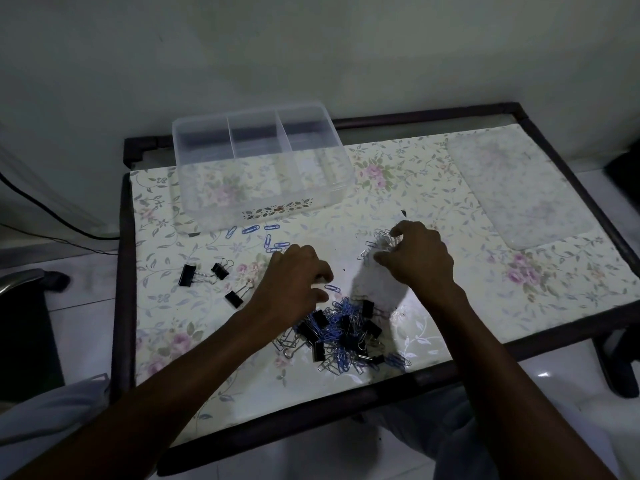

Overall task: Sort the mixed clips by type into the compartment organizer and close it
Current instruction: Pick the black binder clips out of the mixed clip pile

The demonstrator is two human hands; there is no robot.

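Right now my left hand [294, 278], fingers curled and maybe empty, sits just above the mixed pile [343, 336], while my right hand [415, 256] pinches silver paper clips [375, 242], with the clear organizer [263, 168] farther back.

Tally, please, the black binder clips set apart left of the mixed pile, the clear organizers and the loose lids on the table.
Black binder clips set apart: 3
Clear organizer: 1
Loose lid: 1
Total: 5
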